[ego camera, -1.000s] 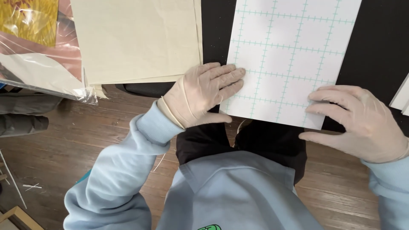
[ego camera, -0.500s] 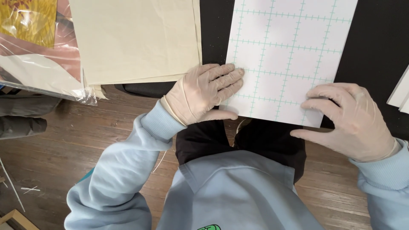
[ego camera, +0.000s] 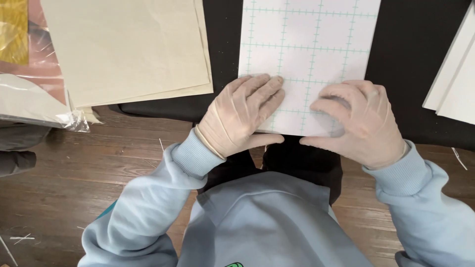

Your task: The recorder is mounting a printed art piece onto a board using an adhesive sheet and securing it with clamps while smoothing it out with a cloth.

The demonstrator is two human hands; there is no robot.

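A white sheet with a teal grid [ego camera: 309, 54] lies on a black mat [ego camera: 410, 64] in front of me. My left hand [ego camera: 240, 116], in a thin pale glove, rests flat on the sheet's near left corner with its thumb under the near edge. My right hand [ego camera: 358, 121], gloved too, lies on the near right part of the sheet with fingers curled and thumb at the edge. Both sleeves are light blue.
A stack of cream sheets [ego camera: 126, 47] lies to the left, partly on the mat. Clear plastic bags [ego camera: 27, 96] sit at far left, white sheets [ego camera: 455, 74] at far right. A brown wooden floor [ego camera: 99, 168] shows below the mat.
My right hand has slid left along the sheet's near edge, closer to my left hand. The grid sheet now lies squarer to me. My left hand stays on its corner.
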